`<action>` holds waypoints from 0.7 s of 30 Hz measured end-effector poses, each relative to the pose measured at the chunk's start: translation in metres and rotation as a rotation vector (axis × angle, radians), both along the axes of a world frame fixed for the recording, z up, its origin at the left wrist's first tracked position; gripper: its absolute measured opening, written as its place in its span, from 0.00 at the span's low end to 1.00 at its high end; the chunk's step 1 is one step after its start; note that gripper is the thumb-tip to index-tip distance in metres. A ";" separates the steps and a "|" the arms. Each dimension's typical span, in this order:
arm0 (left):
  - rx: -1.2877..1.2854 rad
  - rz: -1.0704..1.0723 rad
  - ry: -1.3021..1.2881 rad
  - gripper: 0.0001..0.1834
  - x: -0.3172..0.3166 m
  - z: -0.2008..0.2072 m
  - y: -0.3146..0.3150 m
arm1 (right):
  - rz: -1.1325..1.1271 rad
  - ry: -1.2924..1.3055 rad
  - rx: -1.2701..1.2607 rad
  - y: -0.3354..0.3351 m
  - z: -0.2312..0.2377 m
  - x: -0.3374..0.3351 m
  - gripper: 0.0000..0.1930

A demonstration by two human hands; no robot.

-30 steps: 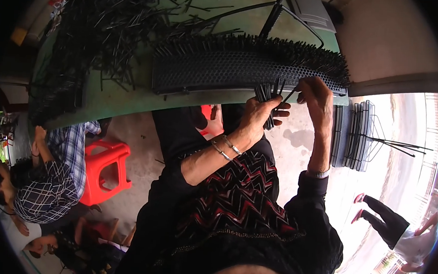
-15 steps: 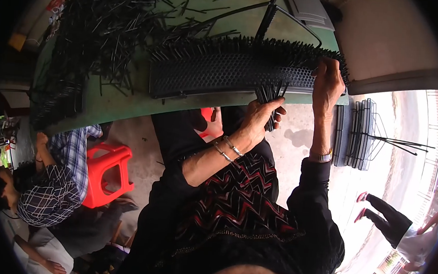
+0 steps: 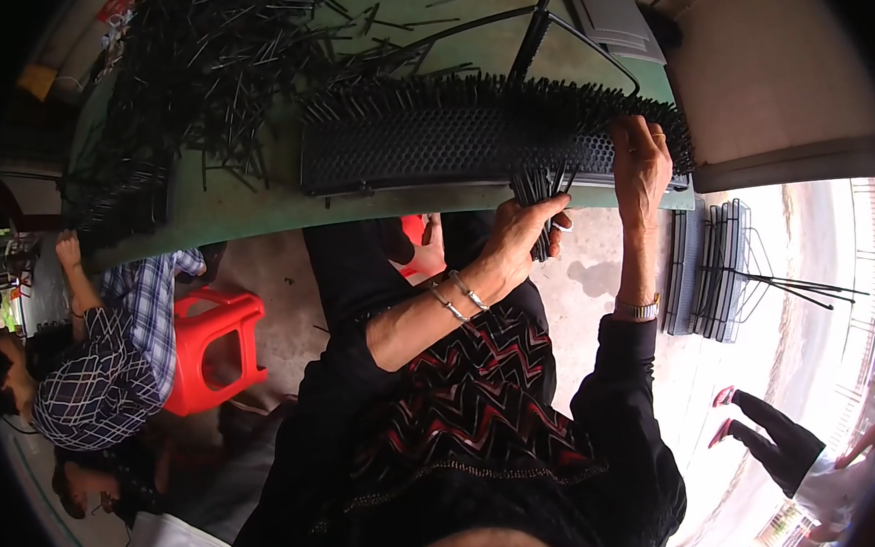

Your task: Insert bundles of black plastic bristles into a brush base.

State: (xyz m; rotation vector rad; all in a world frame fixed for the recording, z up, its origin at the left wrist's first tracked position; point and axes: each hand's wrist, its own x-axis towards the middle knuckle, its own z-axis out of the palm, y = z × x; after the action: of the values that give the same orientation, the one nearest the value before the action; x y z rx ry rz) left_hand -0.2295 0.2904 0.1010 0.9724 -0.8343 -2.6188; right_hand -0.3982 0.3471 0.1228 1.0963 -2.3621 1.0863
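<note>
A long black panel full of small round holes (image 3: pixel 395 151) lies along the near edge of the green table. Its far side bristles with a dense band of short black sticks (image 3: pixel 418 97). My left hand (image 3: pixel 515 240) is closed round a bundle of similar black sticks (image 3: pixel 533 187), just in front of the panel's near edge. Over the panel's right part, my right hand (image 3: pixel 645 176) is pinched at the border of the stick band. Whatever lies between its fingertips is hidden.
A big heap of loose black sticks (image 3: pixel 220 60) covers the left of the green table (image 3: pixel 291 209). A wire stand (image 3: pixel 534 39) rises behind the panel. Racks (image 3: pixel 720 271) stand at right. A red stool (image 3: pixel 214 350) and co-workers (image 3: pixel 105 384) are at left.
My right hand has shifted slightly left along the panel. My left hand stays in place with its bundle. At left, a co-worker's hand has risen along the table edge.
</note>
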 end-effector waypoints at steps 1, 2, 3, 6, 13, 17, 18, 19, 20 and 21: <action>-0.004 -0.005 0.006 0.11 0.001 0.000 0.000 | -0.001 0.000 -0.001 0.000 -0.001 0.000 0.03; -0.005 -0.006 0.006 0.11 0.001 0.000 0.000 | 0.060 0.014 0.034 0.000 -0.001 -0.002 0.03; -0.014 -0.006 0.006 0.11 0.000 0.000 0.000 | 0.116 0.030 0.069 0.000 0.000 -0.005 0.04; -0.017 -0.009 0.006 0.11 -0.001 0.001 0.001 | 0.064 -0.011 0.098 0.001 -0.002 -0.001 0.05; -0.090 -0.057 -0.018 0.10 -0.001 0.000 0.000 | 0.294 -0.758 0.086 0.026 0.003 0.034 0.06; -0.085 -0.037 -0.039 0.11 -0.006 0.008 0.000 | 0.106 -0.681 -0.085 0.029 0.012 0.029 0.05; -0.037 -0.025 -0.052 0.11 -0.006 0.007 -0.003 | 0.000 -0.533 -0.081 0.027 0.021 0.027 0.05; 0.010 -0.012 -0.065 0.12 -0.006 0.005 -0.005 | -0.103 -0.384 -0.076 0.025 0.028 0.025 0.05; -0.014 -0.048 -0.052 0.12 -0.005 0.001 -0.008 | -0.102 -0.384 -0.074 0.023 0.026 0.020 0.05; -0.011 -0.052 -0.052 0.12 -0.006 0.002 -0.007 | -0.115 -0.292 -0.110 0.021 0.022 0.013 0.05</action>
State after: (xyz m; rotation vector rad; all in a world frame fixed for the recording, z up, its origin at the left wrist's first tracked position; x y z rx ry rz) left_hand -0.2359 0.2836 0.1029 1.0331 -0.8969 -2.6392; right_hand -0.3856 0.3685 0.1453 0.7990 -2.5111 1.3960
